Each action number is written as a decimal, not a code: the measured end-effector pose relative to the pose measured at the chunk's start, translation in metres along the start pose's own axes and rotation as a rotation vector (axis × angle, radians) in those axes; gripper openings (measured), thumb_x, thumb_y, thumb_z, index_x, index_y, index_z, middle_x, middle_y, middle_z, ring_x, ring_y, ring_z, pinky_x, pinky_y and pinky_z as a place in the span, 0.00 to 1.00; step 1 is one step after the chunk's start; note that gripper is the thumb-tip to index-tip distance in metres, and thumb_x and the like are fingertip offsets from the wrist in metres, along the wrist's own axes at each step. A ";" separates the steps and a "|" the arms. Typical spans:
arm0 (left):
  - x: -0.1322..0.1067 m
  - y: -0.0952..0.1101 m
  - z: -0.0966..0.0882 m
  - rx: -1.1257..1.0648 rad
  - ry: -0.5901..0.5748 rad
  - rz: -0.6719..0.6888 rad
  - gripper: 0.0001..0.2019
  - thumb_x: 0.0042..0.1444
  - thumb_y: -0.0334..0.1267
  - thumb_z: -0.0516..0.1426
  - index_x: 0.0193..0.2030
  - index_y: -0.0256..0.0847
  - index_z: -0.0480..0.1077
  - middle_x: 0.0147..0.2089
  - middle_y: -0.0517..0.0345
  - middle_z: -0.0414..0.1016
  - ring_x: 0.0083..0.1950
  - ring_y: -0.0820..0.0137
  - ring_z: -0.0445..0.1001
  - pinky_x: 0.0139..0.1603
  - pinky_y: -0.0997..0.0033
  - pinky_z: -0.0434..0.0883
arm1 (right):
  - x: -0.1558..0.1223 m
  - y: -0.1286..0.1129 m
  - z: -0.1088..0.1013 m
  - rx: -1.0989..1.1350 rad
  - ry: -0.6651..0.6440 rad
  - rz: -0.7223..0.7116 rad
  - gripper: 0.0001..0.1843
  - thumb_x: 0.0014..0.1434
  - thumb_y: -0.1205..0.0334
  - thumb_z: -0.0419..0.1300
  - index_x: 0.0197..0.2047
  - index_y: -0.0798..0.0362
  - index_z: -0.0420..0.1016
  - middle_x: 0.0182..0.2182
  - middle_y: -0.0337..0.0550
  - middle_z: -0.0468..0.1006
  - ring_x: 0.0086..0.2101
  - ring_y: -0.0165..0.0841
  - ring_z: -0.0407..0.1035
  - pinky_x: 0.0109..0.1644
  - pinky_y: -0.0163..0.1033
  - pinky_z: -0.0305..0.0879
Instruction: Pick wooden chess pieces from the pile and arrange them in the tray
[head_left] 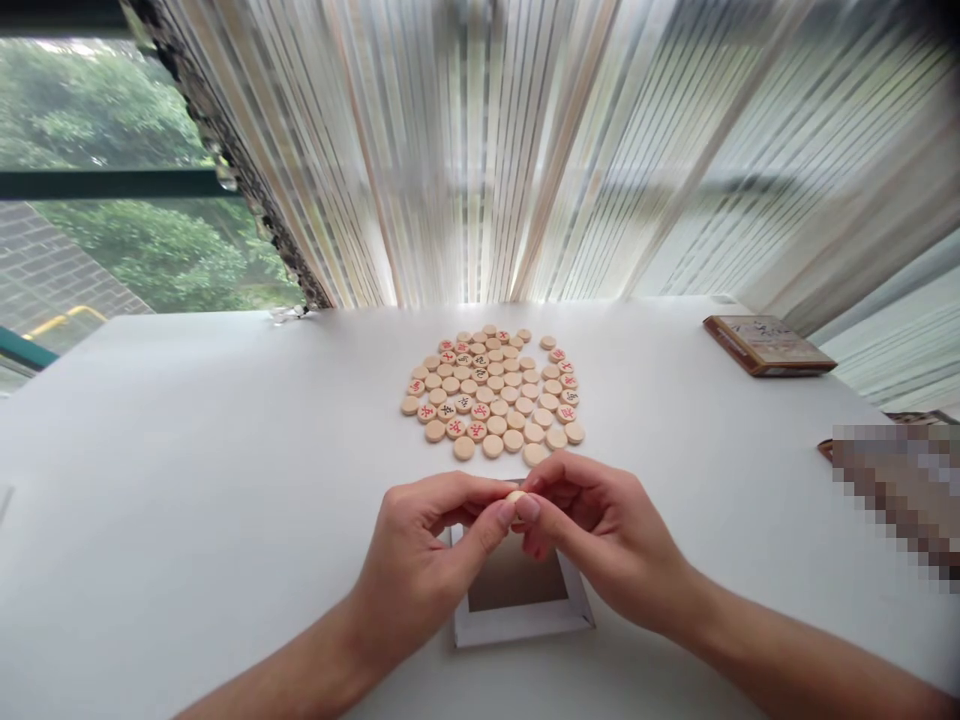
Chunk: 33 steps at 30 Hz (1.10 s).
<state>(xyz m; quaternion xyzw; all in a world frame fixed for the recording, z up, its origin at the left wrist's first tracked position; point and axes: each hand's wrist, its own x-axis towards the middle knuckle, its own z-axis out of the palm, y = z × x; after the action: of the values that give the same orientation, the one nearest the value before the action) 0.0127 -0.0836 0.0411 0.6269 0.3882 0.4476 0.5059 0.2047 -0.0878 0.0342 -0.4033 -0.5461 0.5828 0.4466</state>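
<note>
My left hand (435,535) and my right hand (600,525) meet at their fingertips, pinching one small pale wooden xiangqi piece (515,496) between them. Most of that piece is hidden by my thumbs and fingers. Below them on the table lies a shallow open box (517,622) with a white rim and a brown inside, partly covered by my hands. Just beyond, many round xiangqi pieces (495,424) are spread flat in a loose cluster. Some show red or black characters; others have plain faces up.
A white table (225,450) extends to a striped curtain (480,150) at the back. At the far right rests a closed brown box (769,345). Nearer on the right edge is a blurred-out shape (900,490). A window (112,180) is at the left.
</note>
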 end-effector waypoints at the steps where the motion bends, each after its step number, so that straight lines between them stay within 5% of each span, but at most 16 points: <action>1: 0.000 0.000 0.000 -0.037 0.001 -0.021 0.08 0.65 0.35 0.66 0.48 0.41 0.86 0.35 0.55 0.86 0.35 0.71 0.84 0.38 0.78 0.81 | 0.000 -0.001 0.000 0.028 -0.018 0.006 0.12 0.61 0.57 0.75 0.37 0.54 0.78 0.27 0.38 0.82 0.28 0.28 0.76 0.32 0.30 0.73; 8: 0.001 0.001 -0.001 -0.317 -0.039 -0.178 0.14 0.63 0.38 0.67 0.54 0.37 0.84 0.38 0.50 0.88 0.36 0.64 0.87 0.43 0.66 0.86 | 0.005 -0.003 -0.002 0.200 -0.097 0.071 0.14 0.66 0.53 0.70 0.43 0.55 0.77 0.29 0.43 0.84 0.26 0.29 0.76 0.32 0.34 0.76; 16: 0.001 -0.001 -0.002 -0.447 -0.118 -0.188 0.17 0.63 0.32 0.67 0.59 0.42 0.82 0.42 0.52 0.89 0.41 0.63 0.88 0.49 0.63 0.86 | 0.007 -0.001 -0.006 0.363 -0.140 0.139 0.12 0.65 0.59 0.72 0.46 0.56 0.78 0.28 0.39 0.83 0.26 0.27 0.78 0.31 0.30 0.77; 25: -0.002 -0.007 -0.005 0.023 -0.084 0.092 0.16 0.62 0.29 0.67 0.56 0.46 0.84 0.45 0.54 0.89 0.42 0.66 0.87 0.47 0.72 0.83 | 0.005 -0.004 -0.005 0.311 -0.105 0.290 0.22 0.49 0.60 0.82 0.36 0.55 0.74 0.20 0.35 0.80 0.18 0.26 0.72 0.22 0.29 0.72; 33: 0.001 -0.003 -0.005 0.073 -0.092 0.184 0.19 0.60 0.26 0.68 0.56 0.47 0.84 0.40 0.57 0.88 0.38 0.69 0.85 0.43 0.75 0.81 | 0.003 -0.006 -0.003 0.274 -0.131 0.226 0.18 0.55 0.54 0.78 0.33 0.56 0.76 0.23 0.37 0.80 0.20 0.25 0.71 0.25 0.30 0.72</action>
<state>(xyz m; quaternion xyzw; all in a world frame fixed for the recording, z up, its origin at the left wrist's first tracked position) 0.0079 -0.0809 0.0390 0.6978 0.3213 0.4486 0.4568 0.2071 -0.0839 0.0402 -0.3588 -0.4409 0.7231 0.3925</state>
